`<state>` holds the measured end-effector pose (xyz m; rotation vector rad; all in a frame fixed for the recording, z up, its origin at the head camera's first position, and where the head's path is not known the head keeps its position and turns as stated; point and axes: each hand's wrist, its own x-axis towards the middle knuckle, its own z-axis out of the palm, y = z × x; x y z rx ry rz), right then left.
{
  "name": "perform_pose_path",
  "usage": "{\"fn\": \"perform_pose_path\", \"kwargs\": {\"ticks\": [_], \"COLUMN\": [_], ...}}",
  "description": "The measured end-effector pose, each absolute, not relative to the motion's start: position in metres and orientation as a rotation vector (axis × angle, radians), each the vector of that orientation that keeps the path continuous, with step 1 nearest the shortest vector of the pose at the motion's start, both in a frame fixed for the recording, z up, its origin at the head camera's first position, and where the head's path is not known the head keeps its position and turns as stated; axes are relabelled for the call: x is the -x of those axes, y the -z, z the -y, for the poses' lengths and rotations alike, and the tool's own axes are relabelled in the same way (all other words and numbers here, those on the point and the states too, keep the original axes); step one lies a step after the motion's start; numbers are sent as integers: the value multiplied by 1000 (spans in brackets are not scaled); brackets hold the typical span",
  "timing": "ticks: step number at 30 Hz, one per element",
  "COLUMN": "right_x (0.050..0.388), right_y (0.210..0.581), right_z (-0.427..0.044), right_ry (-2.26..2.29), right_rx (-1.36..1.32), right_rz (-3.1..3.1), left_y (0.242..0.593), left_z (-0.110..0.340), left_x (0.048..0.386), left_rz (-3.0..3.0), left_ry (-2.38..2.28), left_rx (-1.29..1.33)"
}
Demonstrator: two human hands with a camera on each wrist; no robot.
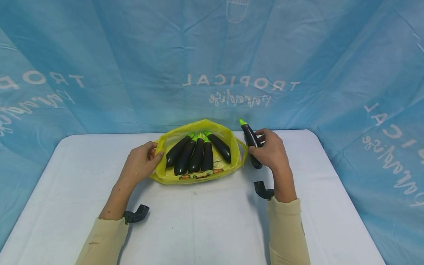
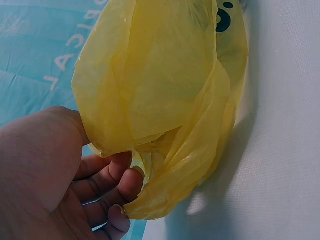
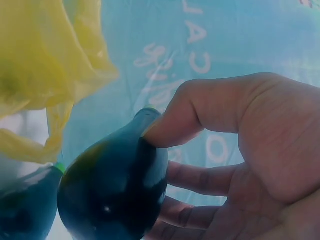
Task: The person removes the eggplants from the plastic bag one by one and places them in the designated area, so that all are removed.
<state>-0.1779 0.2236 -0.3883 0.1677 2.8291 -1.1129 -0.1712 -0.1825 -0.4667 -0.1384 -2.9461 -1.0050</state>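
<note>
A yellow plastic bag [image 1: 169, 176] lies on its side with its mouth spread open, and several dark eggplants [image 1: 197, 156] with green stems rest inside. My left hand [image 1: 140, 162] pinches the bag's left rim; in the left wrist view the fingers [image 2: 107, 182] are partly covered by the yellow film [image 2: 165, 100]. Just right of the bag, my right hand [image 1: 271, 149] grips another eggplant [image 1: 250, 137], stem tilted up and away. The right wrist view shows thumb and fingers around this eggplant [image 3: 117, 175]. A further eggplant [image 3: 25, 200] shows at lower left there; whether it is bagged I cannot tell.
A white cloth covers the table [image 1: 198, 228]. Behind it and at both sides hangs a blue curtain [image 1: 149, 66] with mirrored white lettering. A loose yellow handle [image 3: 55, 135] of the bag hangs close to the right hand. Dark camera mounts [image 1: 137, 214] sit at both wrists.
</note>
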Motion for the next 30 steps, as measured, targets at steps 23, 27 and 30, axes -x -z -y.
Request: {"fn": "perform_pose_path", "kwargs": {"ticks": [23, 27, 30], "right_x": [185, 184, 185], "right_y": [396, 397, 397], "right_z": [-244, -247, -250], "right_ry": [1100, 1093, 1087], "right_rx": [-319, -342, -366], "right_rz": [-2771, -2774, -2773], "left_y": [466, 466, 466], "left_z": [182, 183, 183], "left_x": [170, 170, 170], "left_rz": [2946, 2949, 2945], "left_ry": [1016, 1020, 1016], "left_rx": [159, 162, 167]}}
